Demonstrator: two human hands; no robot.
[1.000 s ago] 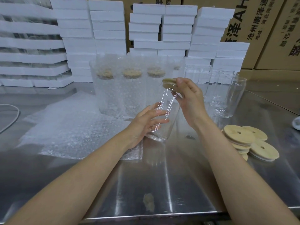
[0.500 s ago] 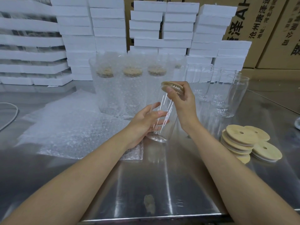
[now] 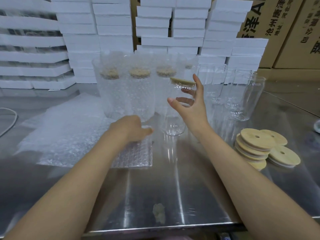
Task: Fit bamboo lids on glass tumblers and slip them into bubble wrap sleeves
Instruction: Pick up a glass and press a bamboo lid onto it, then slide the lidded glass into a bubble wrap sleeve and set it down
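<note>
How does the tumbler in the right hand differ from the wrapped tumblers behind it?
The held tumbler is bare glass; the wrapped tumblers sit in bubble wrap sleeves. The right hand grips the held tumbler; the wrapped tumblers stand on the table. Both carry bamboo lids.

Head view, sole camera. I look forward and down from just above the near edge of the steel table [image 3: 155, 187], close over its middle, wide-angle, facing the white foam blocks [image 3: 112, 23] stacked along its far edge.
</note>
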